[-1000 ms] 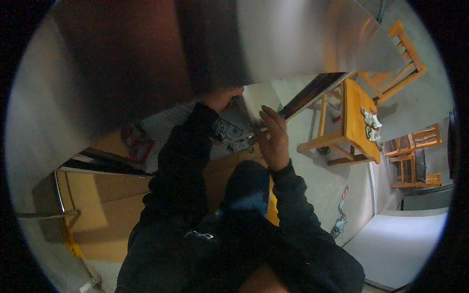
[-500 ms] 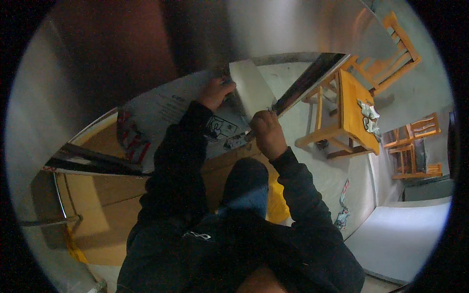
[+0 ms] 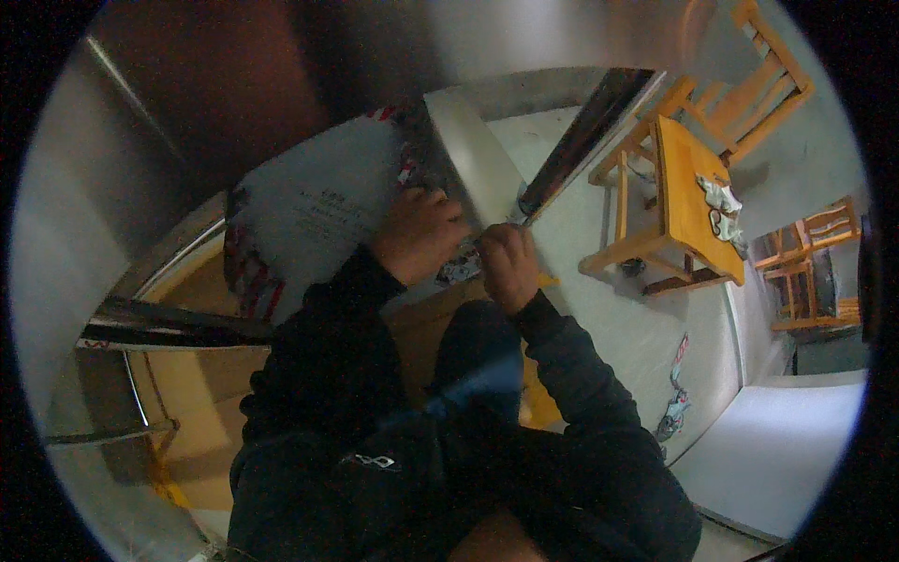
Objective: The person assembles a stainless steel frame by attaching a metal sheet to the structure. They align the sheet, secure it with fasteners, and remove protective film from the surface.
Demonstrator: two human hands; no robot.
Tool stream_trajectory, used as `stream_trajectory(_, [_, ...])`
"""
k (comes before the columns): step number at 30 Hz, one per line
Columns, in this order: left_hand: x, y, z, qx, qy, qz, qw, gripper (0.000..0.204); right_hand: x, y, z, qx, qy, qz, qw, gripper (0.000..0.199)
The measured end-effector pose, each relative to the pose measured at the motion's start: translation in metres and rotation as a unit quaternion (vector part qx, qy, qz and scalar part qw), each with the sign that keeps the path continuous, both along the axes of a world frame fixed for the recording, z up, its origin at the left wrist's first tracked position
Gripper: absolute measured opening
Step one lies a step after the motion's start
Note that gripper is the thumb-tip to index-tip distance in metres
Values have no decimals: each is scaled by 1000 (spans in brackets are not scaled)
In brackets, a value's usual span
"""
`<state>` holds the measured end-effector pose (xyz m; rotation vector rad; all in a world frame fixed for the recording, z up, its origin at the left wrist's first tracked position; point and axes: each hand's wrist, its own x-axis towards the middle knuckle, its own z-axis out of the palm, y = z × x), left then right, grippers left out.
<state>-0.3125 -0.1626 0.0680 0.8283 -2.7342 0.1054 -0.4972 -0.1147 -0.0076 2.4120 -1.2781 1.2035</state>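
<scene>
Standing over big white sack (image 3: 318,211) with red-printed edge, leaning against steel wall (image 3: 234,84). Sitting right of sack: pale flat panel (image 3: 468,155), long axis running up-left to down-right, lower end reaching down to both hands. Gripping panel's lower end from left: left hand (image 3: 417,234), fingers curled on edge, also touching sack. Pinching same end from right: right hand (image 3: 504,262), fingers closed. Both hands equally near. Standing well apart, right: orange table (image 3: 688,192), chairs (image 3: 749,66).
</scene>
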Motion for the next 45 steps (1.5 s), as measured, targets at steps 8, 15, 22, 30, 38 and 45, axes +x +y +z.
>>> stream_trajectory(8, [-5, -11, -16, 6, 66, -28, 997, 8, -13, -8, -20, 3, 17, 13, 1000, 35])
stream_trajectory(15, [-4, -12, -21, -13, 63, -45, 997, 9, -24, -16, 12, 24, -15, 70, 997, 33])
stream_trajectory(22, [-2, -10, -22, -42, 93, -51, 993, 11, -31, -21, 13, -8, 51, 92, 994, 30])
stream_trajectory(30, [-18, 6, -26, -137, 88, -21, 987, 10, -29, -12, -4, -4, 30, 54, 998, 34])
stream_trajectory(38, [-28, 22, -29, -142, 92, -6, 986, 8, -29, 14, -34, 27, -74, 72, 994, 31])
stream_trajectory(45, [-31, 22, -30, -121, 103, 5, 987, 11, -38, 1, 12, 116, -138, 20, 983, 22])
